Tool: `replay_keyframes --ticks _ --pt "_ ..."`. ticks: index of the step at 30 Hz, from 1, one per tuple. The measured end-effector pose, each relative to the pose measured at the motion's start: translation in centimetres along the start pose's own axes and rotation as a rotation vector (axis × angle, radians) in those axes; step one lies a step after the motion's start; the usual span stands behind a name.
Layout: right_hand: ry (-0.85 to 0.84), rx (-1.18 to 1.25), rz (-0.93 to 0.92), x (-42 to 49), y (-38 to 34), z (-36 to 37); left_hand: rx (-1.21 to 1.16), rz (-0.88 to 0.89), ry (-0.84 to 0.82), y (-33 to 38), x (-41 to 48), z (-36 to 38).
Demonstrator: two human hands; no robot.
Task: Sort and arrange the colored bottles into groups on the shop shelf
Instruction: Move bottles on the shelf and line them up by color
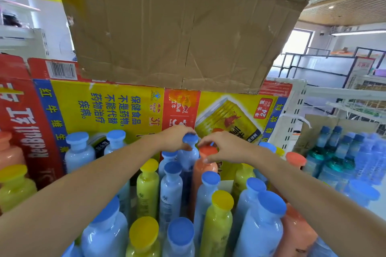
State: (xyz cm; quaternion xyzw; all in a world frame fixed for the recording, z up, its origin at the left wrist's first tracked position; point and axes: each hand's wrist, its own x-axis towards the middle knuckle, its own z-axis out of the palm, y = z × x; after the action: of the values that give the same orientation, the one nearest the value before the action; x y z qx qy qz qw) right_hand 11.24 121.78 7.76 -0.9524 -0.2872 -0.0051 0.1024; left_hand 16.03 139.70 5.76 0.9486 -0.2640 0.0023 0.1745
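While colours stand mixed among the near bottles (221, 215), left hand (174, 139) grips a far blue bottle (188, 157), right hand (223, 148) grips the orange bottle (203, 170); grouping mostly remains

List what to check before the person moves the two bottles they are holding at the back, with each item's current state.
1. Left hand grips the blue bottle by its cap: ok.
2. Right hand holds the orange bottle, fingers over the cap and thumb at the neck: ok.
3. Both held bottles stand roughly upright: ok.
4. Neighbours sorted by colour: not ok; a yellow bottle and other blue ones stand mixed around them.
5. Free spot to set either bottle down: cannot tell; bottles and forearms hide the surface.
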Motion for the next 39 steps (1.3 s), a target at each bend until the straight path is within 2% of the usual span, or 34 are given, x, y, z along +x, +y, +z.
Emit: replay_keyframes --ticks 6,15,24,30,39 --pt "0.062 -0.091 -0.014 0.0 -0.1 1.0 -0.015 -0.013 0.031 0.6 0.6 0.3" --pt "0.151 0.000 0.023 -1.0 -0.7 0.6 0.020 0.009 0.070 1.6 0.3 0.3" --pt "0.347 0.015 0.047 -2.2 0.0 -3.9 0.060 0.085 0.281 4.1 0.0 -4.5" --pt "0.499 0.064 0.033 -2.9 0.5 -8.1 -0.048 0.184 0.493 6.3 -0.5 -8.7" --pt "0.587 0.043 -0.037 -2.9 0.0 -13.3 -0.109 0.190 0.560 8.5 -2.2 -13.8"
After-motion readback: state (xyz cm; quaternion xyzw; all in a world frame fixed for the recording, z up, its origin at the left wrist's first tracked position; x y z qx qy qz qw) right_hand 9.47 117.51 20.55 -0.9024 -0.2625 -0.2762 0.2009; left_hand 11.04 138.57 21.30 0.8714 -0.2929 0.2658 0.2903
